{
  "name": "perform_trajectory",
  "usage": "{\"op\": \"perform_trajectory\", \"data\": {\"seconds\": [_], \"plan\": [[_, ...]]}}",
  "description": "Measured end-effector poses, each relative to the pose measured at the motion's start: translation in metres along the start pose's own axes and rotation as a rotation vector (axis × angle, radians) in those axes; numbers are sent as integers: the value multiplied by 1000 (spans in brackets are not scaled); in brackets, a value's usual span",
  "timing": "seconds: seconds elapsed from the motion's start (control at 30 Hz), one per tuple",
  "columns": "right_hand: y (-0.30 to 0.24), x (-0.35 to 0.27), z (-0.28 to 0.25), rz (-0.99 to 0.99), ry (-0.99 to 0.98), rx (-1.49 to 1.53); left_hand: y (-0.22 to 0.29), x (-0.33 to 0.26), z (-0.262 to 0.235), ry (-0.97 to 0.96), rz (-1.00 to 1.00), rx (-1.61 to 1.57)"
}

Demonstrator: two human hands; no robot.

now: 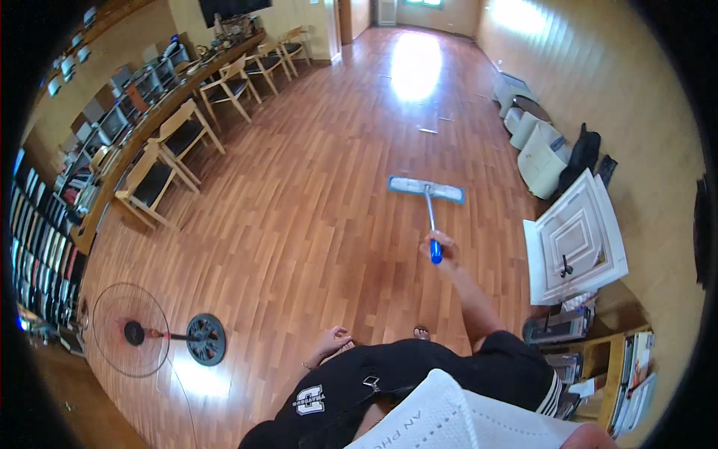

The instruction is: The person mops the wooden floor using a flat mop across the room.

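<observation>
From the head camera, your right hand [441,245] is closed around the blue grip of a flat mop's handle [431,221], arm stretched out ahead of you. The mop's light blue pad [425,189] lies flat on the wooden floor [321,187], well out in front of your feet. Your left hand [329,343] hangs low by your hip, fingers loosely curled and holding nothing. A pedestal fan [127,329] lies on the floor to your left. A white panelled door [574,238] leans against the wall to your right, and wooden chairs [161,176] line a long counter on the left.
</observation>
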State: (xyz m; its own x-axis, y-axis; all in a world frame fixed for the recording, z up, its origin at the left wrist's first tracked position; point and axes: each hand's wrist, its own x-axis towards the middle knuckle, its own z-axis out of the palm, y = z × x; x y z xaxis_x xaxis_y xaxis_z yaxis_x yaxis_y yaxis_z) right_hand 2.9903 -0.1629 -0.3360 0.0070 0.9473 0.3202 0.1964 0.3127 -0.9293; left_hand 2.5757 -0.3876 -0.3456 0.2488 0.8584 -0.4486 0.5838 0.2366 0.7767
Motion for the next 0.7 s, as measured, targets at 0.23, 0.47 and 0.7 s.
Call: {"op": "perform_trajectory", "data": {"seconds": [0.23,0.47,0.7], "plan": [[-263,-131,56,-163,-3,-310,-2,19,-29,-448,133,426],[-381,-275,56,-42,-21,-269,107,27,26,-168,755,434],[-488,-435,111,-85,240,-177,119,-82,100,-618,1085,468]]}}
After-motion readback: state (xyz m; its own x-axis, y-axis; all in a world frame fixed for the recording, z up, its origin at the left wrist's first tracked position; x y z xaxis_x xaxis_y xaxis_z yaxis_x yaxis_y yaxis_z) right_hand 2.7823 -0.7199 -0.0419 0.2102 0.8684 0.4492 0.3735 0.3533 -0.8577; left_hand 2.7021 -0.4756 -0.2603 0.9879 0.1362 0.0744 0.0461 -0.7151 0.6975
